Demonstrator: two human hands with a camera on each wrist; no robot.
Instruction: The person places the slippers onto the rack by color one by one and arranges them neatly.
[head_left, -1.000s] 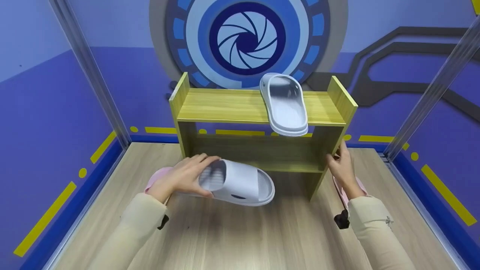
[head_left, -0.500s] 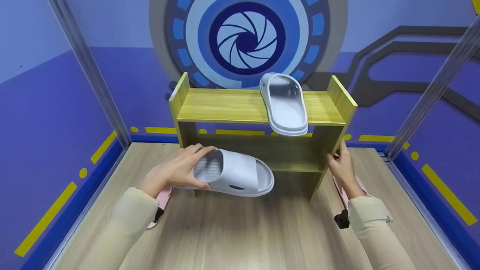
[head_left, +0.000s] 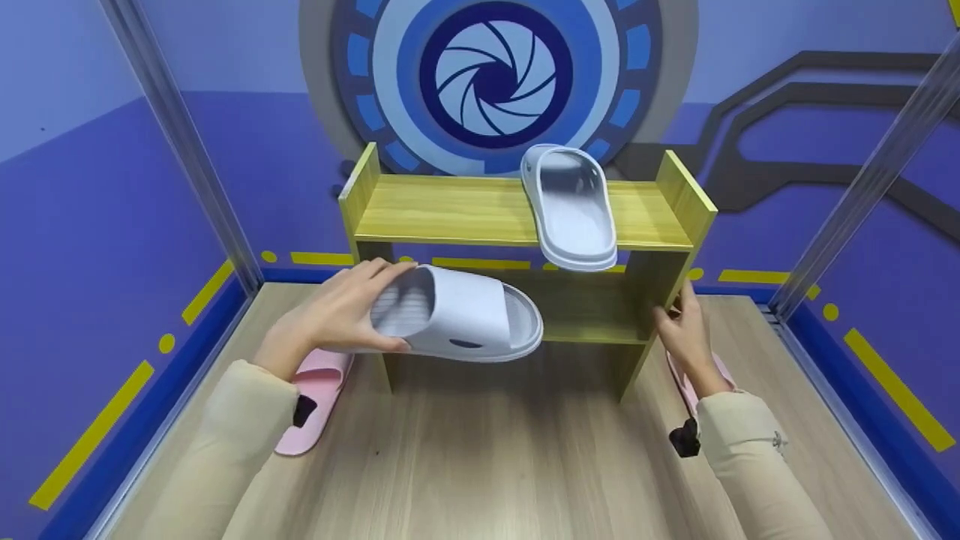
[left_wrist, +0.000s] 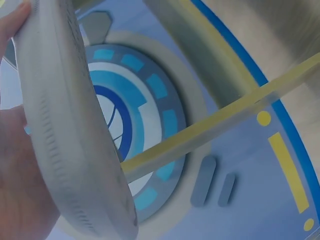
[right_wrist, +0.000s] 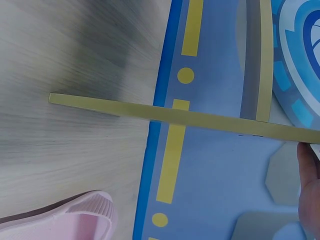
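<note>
My left hand (head_left: 334, 311) grips a pale grey slipper (head_left: 469, 311) at its heel end, thumb on the near side. Its toe points right, and it is held up in front of the wooden shoe rack (head_left: 442, 210), overlapping the lower shelf in the head view. The left wrist view shows the sole edge of this slipper (left_wrist: 70, 130) close up. At the rack's right side panel, my right hand (head_left: 686, 334) rests its fingertips against the outer face. A matching grey slipper (head_left: 577, 210) lies on the top shelf, right of centre, its heel jutting over the front edge.
On the wooden floor (head_left: 480, 465), one pink slipper (head_left: 319, 397) lies left of the rack, partly under the left wrist. Another pink slipper (head_left: 724, 371) lies to the right, mostly behind the right wrist. Blue walls (head_left: 240, 157) stand behind and at both sides.
My left hand has raised the grey slipper from near the floor to in front of the lower shelf, uncovering the left pink slipper. The right hand stays at the side panel.
</note>
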